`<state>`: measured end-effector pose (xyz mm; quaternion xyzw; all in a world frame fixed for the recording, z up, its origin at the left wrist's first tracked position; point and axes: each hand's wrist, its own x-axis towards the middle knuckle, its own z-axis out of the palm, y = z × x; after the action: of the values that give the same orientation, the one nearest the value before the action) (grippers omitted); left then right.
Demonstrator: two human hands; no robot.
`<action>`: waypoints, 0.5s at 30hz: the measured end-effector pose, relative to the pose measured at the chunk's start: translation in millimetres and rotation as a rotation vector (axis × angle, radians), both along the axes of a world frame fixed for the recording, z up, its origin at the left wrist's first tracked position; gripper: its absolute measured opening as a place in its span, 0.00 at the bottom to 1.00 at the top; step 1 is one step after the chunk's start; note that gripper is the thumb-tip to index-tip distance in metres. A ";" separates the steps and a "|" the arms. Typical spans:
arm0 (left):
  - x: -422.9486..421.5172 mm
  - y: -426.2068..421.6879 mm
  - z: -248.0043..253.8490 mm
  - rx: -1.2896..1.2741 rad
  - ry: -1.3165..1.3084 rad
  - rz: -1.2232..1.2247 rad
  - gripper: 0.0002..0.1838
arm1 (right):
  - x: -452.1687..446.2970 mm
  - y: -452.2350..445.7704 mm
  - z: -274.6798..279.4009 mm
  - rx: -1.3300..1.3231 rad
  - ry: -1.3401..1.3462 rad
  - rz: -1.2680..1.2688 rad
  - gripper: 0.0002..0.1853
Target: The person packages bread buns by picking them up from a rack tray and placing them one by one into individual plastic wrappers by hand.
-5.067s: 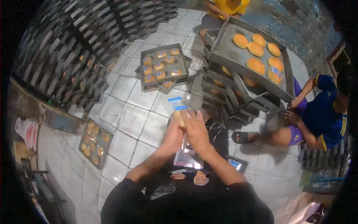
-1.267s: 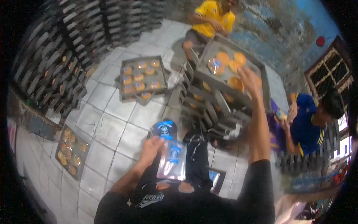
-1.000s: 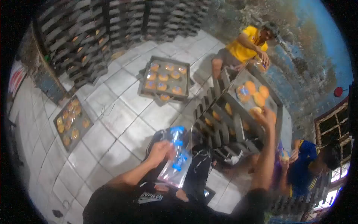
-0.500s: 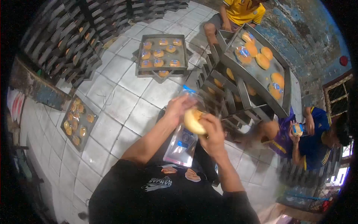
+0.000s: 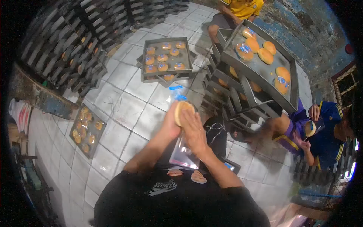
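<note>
The right grip (image 5: pixel 193 133) covers much of the bun (image 5: pixel 183 107), which in turn hides most of the left grip's (image 5: pixel 171 123) fingers. Behind the right wrist, the upper part of the clear bags (image 5: pixel 183 154) is out of sight. The blue marking (image 5: pixel 176 93) beyond the bun is too blurred to read. The top tray (image 5: pixel 283 58) conceals most of what lies beneath. The picture's upper edge cuts off the yellow-shirted person's (image 5: pixel 242 10) head.

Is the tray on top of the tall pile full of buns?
No, the tray is partly full: buns sit in two groups, bare metal between.
</note>
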<state>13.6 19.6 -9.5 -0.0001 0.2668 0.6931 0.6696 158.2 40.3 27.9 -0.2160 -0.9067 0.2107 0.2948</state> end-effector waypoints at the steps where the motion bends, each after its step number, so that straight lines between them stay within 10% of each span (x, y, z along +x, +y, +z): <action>1: 18.8 -5.1 -1.7 0.057 0.105 0.084 0.26 | -1.2 9.3 -0.7 0.082 0.017 -0.055 0.30; 6: 15.6 -7.7 19.3 0.048 0.327 0.061 0.21 | 2.9 26.3 24.8 0.089 0.009 -0.005 0.28; 9: 16.1 17.1 22.9 0.294 -0.099 0.033 0.19 | -7.6 37.5 25.0 0.055 0.013 -0.034 0.25; 12: 46.5 31.8 26.6 -0.083 0.232 0.430 0.30 | -3.8 49.0 39.3 0.050 -0.009 0.021 0.20; 15: 14.5 23.6 38.1 0.016 -0.094 0.117 0.36 | 5.0 35.8 55.0 0.002 0.095 0.138 0.14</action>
<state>28.1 43.2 28.6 -0.0431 0.2290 0.7323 0.6399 163.2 76.1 82.9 -0.1427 -0.9046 0.2396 0.3224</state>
